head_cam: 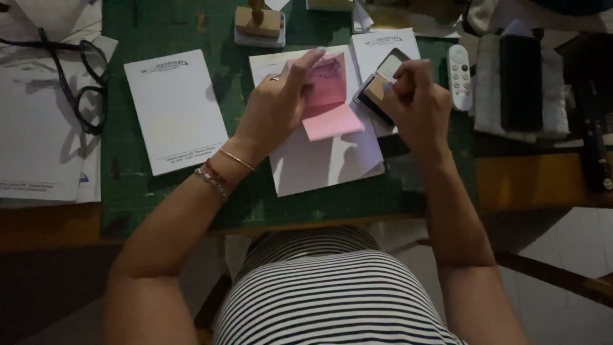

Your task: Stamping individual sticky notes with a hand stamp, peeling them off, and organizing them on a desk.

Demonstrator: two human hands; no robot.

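Your left hand (pixel 274 105) has the fingers stretched up and pressed on a pink paper (pixel 327 96), with the thumb side behind it, so the upper leaf stands lifted while the lower leaf lies flat and points toward you. On this hand there is a ring, and at the wrist some thin bracelets (pixel 220 171).

Your right hand (pixel 415 102) is closed into a fist around a small wooden stamp (pixel 378 86), and you hold it on the dark ink pad (pixel 373 102) (the pad sits just beside the pink paper, at its right).

Under the pink paper lies a white sheet (pixel 319 160), and this sheet rests on the green cutting mat (pixel 159 25). To the left on the mat is a white notepad (pixel 174 110) with a small printed heading, well apart from your hands. Behind it, at the far edge, stands another wooden stamp with a knob (pixel 258 22). Right of your fist lies a white remote control (pixel 460 76), and further right a dark flat object on a folded cloth (pixel 488 89). At the far left are loose papers and black glasses (pixel 83 89).
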